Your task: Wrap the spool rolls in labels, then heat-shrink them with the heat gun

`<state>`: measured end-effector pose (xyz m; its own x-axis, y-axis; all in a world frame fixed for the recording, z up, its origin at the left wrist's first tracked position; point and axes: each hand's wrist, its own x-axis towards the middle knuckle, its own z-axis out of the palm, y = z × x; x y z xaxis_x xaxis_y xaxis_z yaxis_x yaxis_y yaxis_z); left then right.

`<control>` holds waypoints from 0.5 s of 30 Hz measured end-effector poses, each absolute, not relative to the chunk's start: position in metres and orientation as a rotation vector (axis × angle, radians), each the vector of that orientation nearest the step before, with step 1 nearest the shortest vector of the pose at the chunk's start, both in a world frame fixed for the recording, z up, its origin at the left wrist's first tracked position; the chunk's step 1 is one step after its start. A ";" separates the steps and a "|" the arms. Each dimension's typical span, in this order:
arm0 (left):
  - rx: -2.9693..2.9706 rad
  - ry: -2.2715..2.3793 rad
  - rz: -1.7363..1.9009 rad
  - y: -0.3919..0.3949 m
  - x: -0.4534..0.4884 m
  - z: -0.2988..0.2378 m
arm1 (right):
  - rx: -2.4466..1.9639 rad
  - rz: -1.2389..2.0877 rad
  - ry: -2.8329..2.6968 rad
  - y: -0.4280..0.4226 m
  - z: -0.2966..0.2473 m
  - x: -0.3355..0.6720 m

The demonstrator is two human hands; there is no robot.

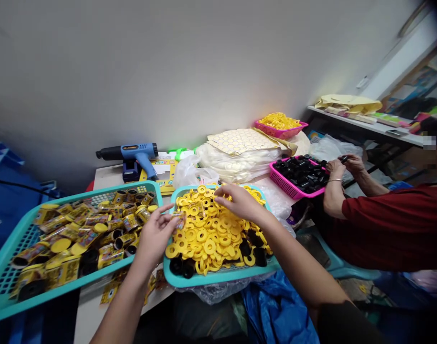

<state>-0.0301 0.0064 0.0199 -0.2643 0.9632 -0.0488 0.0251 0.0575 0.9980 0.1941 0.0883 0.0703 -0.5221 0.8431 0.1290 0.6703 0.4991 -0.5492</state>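
My left hand (154,237) is closed on a small printed label sleeve (179,220), held by its fingertips at the left rim of a turquoise basket (218,279). That basket holds a heap of yellow plastic rings (200,235), some with a flat tab, and a few black cylindrical pieces (260,256). Above the back of the heap, my right hand (238,203) has its fingers curved and slightly apart, close to the rings. No piece shows clearly between them. To the left, a larger turquoise basket (57,292) contains many yellow-capped printed tubes (92,236).
A blue heat gun (141,154) stands behind the baskets by the wall. Plastic-wrapped sheets (240,153) lie at the back. One pink basket (293,191) holds black parts; another pink basket (281,133) holds yellow ones. A co-worker in a red sleeve (387,215) handles a black part on the right.
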 end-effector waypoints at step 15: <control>0.706 1.497 1.181 -0.036 -0.041 0.013 | -0.611 0.099 -3.162 0.076 0.044 0.196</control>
<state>-0.0414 -0.0363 0.0127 -0.2723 0.8894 -0.3671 -0.1500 0.3377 0.9292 0.1961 0.0758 0.0437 -0.9250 0.3690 -0.0902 0.3739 0.9263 -0.0453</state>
